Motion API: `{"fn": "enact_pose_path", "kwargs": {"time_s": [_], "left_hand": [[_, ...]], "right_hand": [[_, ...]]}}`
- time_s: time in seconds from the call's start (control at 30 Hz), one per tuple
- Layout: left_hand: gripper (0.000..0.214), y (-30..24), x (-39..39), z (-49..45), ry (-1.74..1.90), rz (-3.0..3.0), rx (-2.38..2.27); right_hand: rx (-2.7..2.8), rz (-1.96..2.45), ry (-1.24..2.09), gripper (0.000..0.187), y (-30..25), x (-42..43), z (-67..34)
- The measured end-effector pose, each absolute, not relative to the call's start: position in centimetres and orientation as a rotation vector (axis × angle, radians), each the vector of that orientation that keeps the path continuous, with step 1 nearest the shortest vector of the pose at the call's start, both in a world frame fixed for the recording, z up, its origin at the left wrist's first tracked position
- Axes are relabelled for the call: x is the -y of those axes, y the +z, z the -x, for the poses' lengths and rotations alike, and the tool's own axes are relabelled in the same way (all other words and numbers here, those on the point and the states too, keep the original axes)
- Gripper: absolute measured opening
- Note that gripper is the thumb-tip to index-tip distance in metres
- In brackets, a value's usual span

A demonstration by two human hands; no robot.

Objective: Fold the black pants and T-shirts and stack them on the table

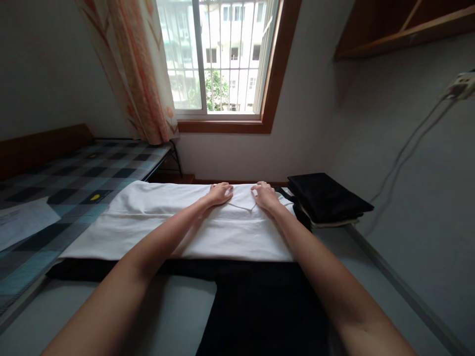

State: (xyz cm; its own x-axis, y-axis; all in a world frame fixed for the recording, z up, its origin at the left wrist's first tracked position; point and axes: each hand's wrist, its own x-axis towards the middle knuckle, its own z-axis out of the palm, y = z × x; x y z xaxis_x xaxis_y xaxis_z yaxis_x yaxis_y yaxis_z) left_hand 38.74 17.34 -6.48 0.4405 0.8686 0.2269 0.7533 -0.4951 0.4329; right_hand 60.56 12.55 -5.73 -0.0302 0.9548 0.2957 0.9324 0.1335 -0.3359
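A white garment (148, 232) lies spread in a long flat strip across the pale table, its exact kind not clear. Near its far edge, my left hand (220, 193) rests on the fabric with the fingers curled and the thumb close to the forefinger. My right hand (264, 195) is a short way to the right, fingers bent down onto the same fabric. Between the two hands runs a thin, shallow V-shaped edge in the cloth. Under the white garment and toward me lies a black garment (260, 301); its near part runs out of the frame.
A stack of folded dark clothes (326, 198) stands at the table's right end, beside the wall. On the left is a bed with a checked cover (126, 160) and a white paper (25, 220). A cable hangs from a wall socket (462, 86); a wooden shelf (404, 39) juts out above.
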Motion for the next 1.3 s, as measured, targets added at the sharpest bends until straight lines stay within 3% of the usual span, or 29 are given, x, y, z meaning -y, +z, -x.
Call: {"fn": "enact_pose_path", "kwargs": {"time_s": [0.17, 0.27, 0.4, 0.67, 0.9, 1.3], "left_hand": [[0.038, -5.5, -17.1, -34.4, 0.531, -2.513, -1.02], [0.036, -5.3, -16.9, -32.7, 0.611, -2.475, -0.922], [0.019, -5.0, -16.3, -32.1, 0.672, -2.555, -0.906], [0.026, -4.4, -15.0, -32.0, 0.58, -2.899, -1.107], [0.026, -4.5, -13.7, -32.1, 0.606, -2.98, -1.0], [0.025, -6.7, -13.0, -31.9, 0.929, -2.905, -0.828]], "right_hand": [[2.222, 1.569, 0.189, 0.046, -5.5, -10.3, -61.2], [2.211, 1.449, 0.227, 0.036, -5.7, -9.6, -61.2], [2.22, 1.355, 0.199, 0.022, -5.9, -9.0, -60.8], [2.079, 1.339, 0.208, 0.024, -5.5, -8.9, -61.1], [2.066, 1.309, 0.259, 0.02, -5.9, -8.8, -62.0], [2.071, 1.417, 0.473, 0.016, -4.2, -8.1, -62.6]]}}
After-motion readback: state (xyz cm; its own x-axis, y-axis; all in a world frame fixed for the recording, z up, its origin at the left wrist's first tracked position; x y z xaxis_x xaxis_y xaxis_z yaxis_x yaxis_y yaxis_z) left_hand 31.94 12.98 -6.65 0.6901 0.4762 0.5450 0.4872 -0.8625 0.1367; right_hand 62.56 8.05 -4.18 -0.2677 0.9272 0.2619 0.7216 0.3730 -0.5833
